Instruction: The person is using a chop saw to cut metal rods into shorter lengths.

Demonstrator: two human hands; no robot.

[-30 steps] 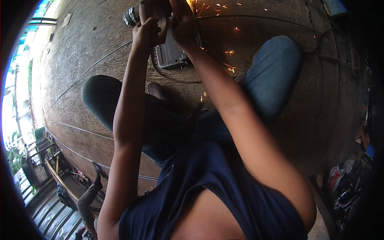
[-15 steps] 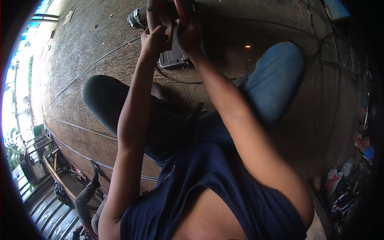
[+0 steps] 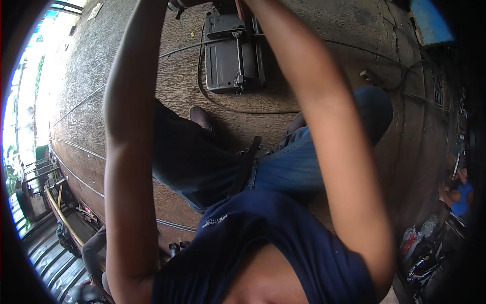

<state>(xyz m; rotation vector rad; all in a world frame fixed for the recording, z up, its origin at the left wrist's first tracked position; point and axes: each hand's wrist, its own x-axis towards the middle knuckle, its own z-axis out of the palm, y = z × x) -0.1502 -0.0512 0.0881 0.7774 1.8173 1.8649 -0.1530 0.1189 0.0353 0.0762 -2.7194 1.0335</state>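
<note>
I've got L arm (image 3: 130, 101) & R arm (image 3: 324, 96) past far edge, hands out of view so can't tell grip, metal base (image 3: 220, 66) btwn.

Daylight pours in from the left, blazing white along the open side, with greenery (image 3: 10, 157) showing through the glare! The rough brown floor (image 3: 174, 78) catches that shine on the left, then dims away to shadow on the right. Lower left, a ribbed grey surface (image 3: 48, 263) gleams beside a slanting pole (image 3: 65, 220); upper right, a blue panel (image 3: 430, 23) stands out.
</note>
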